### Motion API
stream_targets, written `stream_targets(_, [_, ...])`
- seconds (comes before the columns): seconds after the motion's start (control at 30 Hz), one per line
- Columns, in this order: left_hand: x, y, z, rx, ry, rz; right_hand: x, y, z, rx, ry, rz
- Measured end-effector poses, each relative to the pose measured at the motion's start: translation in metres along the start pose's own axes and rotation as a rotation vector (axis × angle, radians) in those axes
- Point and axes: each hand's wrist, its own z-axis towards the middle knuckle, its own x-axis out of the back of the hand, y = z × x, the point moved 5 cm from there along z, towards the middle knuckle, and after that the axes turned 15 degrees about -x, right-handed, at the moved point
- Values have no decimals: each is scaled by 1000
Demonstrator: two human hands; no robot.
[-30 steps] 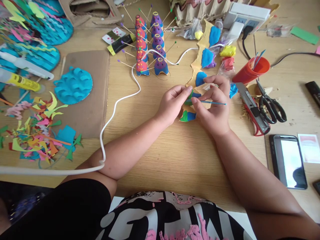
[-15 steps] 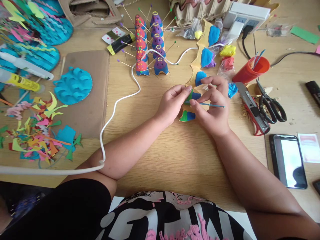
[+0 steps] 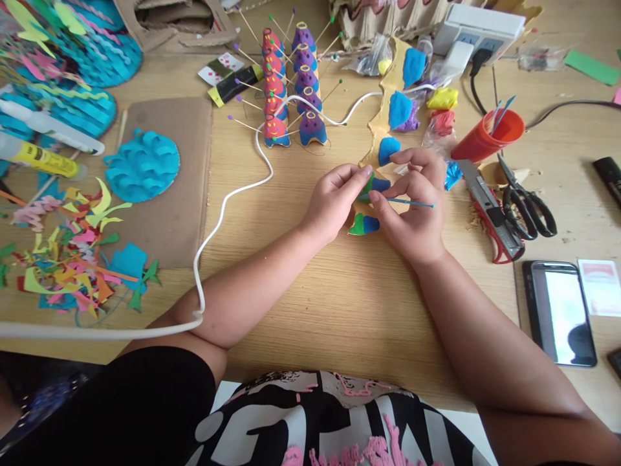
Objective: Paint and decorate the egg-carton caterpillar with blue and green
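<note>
A strip of tan egg carton (image 3: 377, 137) runs away from me, bearing patches of blue clay (image 3: 400, 110) and, at its near end, green clay (image 3: 358, 224) beside blue. My left hand (image 3: 332, 202) pinches the strip's left edge between thumb and fingers. In my right hand (image 3: 416, 217), a thin blue stick (image 3: 412, 203) is held between thumb and index finger, its left end at the green clay near my left thumb. The other right-hand fingers are raised and bent. My hands partly cover the strip's near sections.
Red and purple carton caterpillars (image 3: 275, 103) with pins stand behind. A white cable (image 3: 223, 207) crosses the table and my left forearm. On the right are a red cup (image 3: 490, 136), a utility knife (image 3: 497, 217), scissors (image 3: 526, 200) and a phone (image 3: 560, 314). Paper scraps (image 3: 82, 259) lie left.
The carton strip and the stick have shifted very slightly to the left. Both hands keep their grips and nearly the same places.
</note>
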Motion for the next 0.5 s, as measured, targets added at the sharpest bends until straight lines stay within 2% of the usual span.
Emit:
stream_targets(0.2, [-1,2,0,-33,-16,-24,-1,-2,-2,41,-39,15])
stream_targets(0.5, [1,-1,2,-7,2,-53,-1,-1,-2,42,-35,10])
